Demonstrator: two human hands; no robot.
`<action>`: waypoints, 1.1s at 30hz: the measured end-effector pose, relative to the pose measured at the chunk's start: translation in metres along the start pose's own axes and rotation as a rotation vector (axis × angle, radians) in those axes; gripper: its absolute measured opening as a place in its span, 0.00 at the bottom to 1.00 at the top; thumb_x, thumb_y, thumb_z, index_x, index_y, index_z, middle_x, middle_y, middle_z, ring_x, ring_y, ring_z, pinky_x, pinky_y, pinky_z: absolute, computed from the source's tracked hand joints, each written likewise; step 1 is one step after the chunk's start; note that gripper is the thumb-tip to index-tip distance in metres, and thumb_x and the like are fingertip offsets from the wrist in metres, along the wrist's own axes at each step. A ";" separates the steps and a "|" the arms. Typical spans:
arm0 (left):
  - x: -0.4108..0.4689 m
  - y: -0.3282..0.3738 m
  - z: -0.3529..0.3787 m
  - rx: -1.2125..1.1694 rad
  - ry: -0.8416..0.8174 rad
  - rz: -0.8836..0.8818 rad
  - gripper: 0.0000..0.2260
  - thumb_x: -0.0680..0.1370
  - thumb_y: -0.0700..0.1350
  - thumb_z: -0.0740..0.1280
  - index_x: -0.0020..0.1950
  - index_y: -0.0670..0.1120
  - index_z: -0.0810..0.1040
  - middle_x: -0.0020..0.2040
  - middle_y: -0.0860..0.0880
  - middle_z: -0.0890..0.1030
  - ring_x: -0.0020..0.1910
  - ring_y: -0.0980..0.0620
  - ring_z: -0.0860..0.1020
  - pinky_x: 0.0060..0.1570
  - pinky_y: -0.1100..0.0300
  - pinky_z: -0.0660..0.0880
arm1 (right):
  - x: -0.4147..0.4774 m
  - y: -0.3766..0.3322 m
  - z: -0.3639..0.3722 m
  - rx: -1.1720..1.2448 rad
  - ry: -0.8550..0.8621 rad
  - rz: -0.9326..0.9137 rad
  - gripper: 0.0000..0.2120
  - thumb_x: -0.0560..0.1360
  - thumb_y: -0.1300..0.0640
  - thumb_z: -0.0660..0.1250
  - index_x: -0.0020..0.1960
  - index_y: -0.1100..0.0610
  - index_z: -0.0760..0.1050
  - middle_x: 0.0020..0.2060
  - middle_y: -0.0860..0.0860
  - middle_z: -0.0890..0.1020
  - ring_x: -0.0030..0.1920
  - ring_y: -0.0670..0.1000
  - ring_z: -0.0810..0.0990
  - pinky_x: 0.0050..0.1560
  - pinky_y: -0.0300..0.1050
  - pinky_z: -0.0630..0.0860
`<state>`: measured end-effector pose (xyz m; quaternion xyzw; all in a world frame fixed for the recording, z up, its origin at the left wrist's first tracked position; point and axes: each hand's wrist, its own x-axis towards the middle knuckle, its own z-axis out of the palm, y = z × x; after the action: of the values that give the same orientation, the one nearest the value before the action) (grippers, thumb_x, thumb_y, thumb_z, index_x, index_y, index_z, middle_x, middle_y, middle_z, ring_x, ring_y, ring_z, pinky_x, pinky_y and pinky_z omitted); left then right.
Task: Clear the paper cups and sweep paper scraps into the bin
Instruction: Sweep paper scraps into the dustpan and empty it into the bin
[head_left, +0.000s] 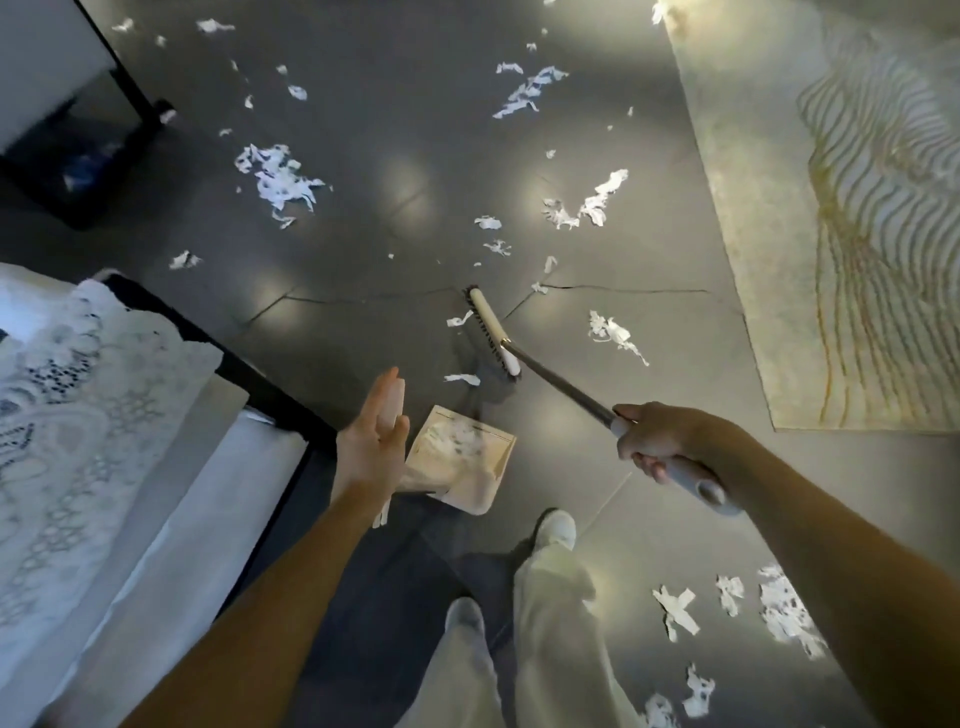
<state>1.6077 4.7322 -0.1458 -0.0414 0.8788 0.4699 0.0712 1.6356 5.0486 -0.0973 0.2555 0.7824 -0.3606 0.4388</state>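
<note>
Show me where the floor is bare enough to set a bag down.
Bare floor lies between the table and the broom. Another patch, nearly bare, lies between the broom's handle and the near corner of the rug. It is crowded further ahead, from the bin across to the rug, where scraps lie thick, and at the lower right.
</note>
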 end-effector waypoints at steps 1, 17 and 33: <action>0.012 0.000 0.000 -0.002 0.037 -0.007 0.24 0.80 0.40 0.61 0.73 0.61 0.65 0.68 0.52 0.73 0.55 0.61 0.76 0.56 0.65 0.72 | 0.015 -0.011 -0.007 -0.040 -0.003 -0.010 0.17 0.74 0.68 0.63 0.62 0.60 0.68 0.21 0.53 0.73 0.20 0.49 0.70 0.26 0.40 0.68; 0.134 0.039 0.018 -0.041 0.137 -0.136 0.24 0.80 0.42 0.63 0.74 0.57 0.64 0.70 0.54 0.71 0.67 0.50 0.72 0.63 0.51 0.72 | 0.082 -0.039 -0.093 0.013 -0.410 0.169 0.30 0.72 0.69 0.61 0.65 0.40 0.65 0.20 0.50 0.70 0.20 0.46 0.65 0.22 0.35 0.64; 0.268 0.045 -0.006 0.105 0.050 0.003 0.25 0.80 0.40 0.62 0.75 0.56 0.63 0.64 0.56 0.74 0.55 0.58 0.76 0.60 0.63 0.70 | 0.141 -0.185 -0.167 -0.204 -0.131 -0.050 0.21 0.71 0.70 0.61 0.62 0.58 0.69 0.22 0.54 0.72 0.22 0.51 0.69 0.24 0.38 0.68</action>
<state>1.3370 4.7510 -0.1495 -0.0481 0.9037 0.4223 0.0508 1.3510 5.0792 -0.0977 0.1660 0.7908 -0.3058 0.5035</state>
